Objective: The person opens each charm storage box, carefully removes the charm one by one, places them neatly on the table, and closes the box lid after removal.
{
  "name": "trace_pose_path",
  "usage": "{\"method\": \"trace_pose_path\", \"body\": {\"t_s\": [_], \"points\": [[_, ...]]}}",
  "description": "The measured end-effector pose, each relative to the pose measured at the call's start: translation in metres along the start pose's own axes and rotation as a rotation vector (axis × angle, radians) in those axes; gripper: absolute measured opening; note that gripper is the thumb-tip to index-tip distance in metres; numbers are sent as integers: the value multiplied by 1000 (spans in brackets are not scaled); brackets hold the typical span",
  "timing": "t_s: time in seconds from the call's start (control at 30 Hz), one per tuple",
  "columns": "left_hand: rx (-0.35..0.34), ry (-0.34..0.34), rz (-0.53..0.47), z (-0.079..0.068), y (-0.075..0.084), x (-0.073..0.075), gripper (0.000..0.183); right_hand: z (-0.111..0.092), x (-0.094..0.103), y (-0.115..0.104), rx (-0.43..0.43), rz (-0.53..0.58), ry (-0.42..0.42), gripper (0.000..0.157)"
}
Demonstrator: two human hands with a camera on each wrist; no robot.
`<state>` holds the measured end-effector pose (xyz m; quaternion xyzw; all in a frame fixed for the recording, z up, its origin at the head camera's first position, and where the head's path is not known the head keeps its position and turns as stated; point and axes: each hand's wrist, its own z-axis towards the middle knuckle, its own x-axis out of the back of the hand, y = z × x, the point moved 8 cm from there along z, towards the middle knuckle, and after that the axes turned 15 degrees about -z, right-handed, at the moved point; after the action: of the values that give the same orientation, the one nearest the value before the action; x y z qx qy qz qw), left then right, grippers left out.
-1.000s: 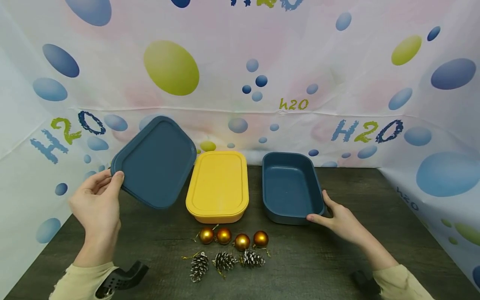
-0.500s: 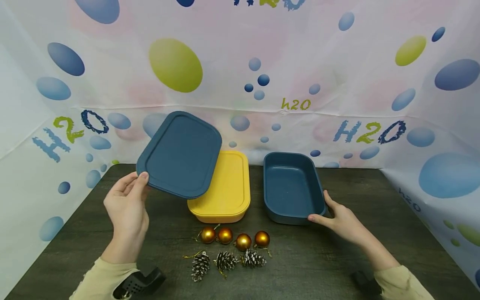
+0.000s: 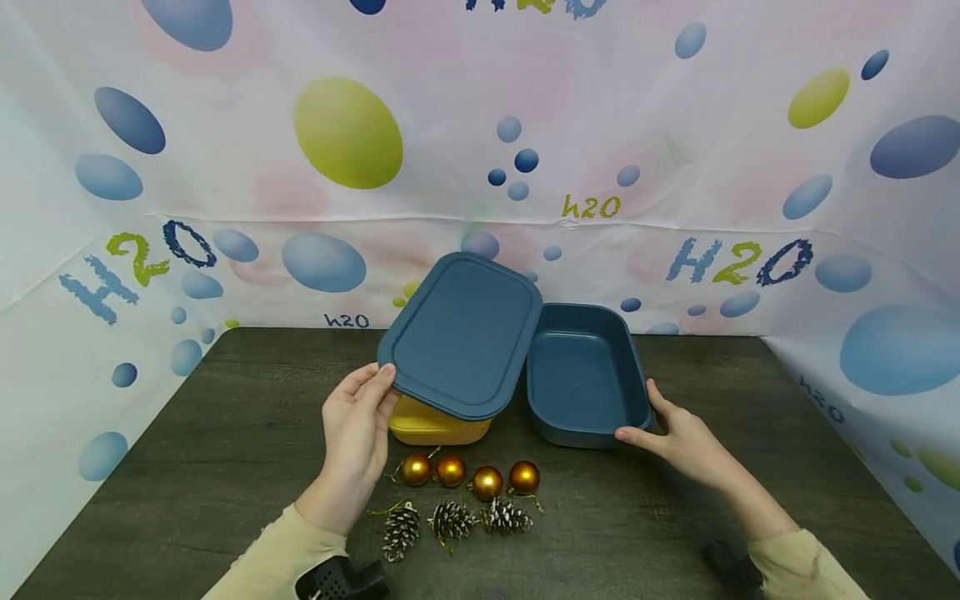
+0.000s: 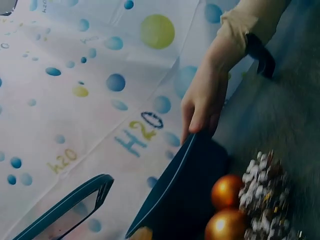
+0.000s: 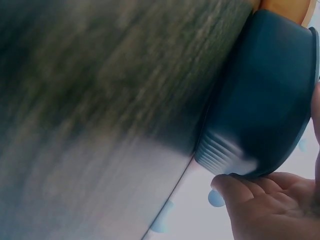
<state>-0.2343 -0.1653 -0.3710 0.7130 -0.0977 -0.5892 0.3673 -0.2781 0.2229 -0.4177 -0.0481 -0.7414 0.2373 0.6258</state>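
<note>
My left hand point(image 3: 354, 429) pinches the near left corner of a dark blue lid point(image 3: 463, 337) between thumb and fingers. The lid is tilted in the air, over the yellow lidded container point(image 3: 431, 427), and hides most of it. Its right edge overlaps the blue container's left rim in the head view. My right hand point(image 3: 686, 446) holds the near right corner of that topless blue container point(image 3: 577, 375), thumb at the front and fingers along the side. The container stands on the table with nothing inside. The right wrist view shows its ribbed outer wall point(image 5: 220, 152) beside my fingers.
Several golden baubles point(image 3: 450, 471) lie in a row in front of the containers. Nearer still are 3 frosted pine cones point(image 3: 452, 522) with gold strings. A printed curtain point(image 3: 465, 108) rises behind the dark wooden table point(image 3: 600, 533).
My left hand has carried the blue lid rightward from the table's left side, across the yellow container, to the blue container's left edge. My right hand and the blue container have stayed put.
</note>
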Motion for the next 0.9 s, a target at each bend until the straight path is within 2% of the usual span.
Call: {"method": "trace_pose_path", "body": {"t_s": [0.27, 0.5, 0.6, 0.73, 0.8, 0.9], "points": [[56, -21, -7, -7, -29, -15, 8, -3, 9, -9, 38, -22, 49, 108], [112, -38, 12, -18, -52, -24, 35, -7, 24, -24, 107, -2, 144, 100], [126, -47, 35, -24, -62, -29, 44, -8, 25, -33, 181, 116, 147, 90], [140, -69, 39, -32, -73, -34, 47, -9, 23, -44, 297, 356, 100, 79], [150, -81, 39, -36, -78, -37, 48, -10, 24, -46, 309, 441, 92, 74], [173, -100, 56, -41, -84, -40, 50, -11, 27, -43, 273, 511, 120, 68]]}}
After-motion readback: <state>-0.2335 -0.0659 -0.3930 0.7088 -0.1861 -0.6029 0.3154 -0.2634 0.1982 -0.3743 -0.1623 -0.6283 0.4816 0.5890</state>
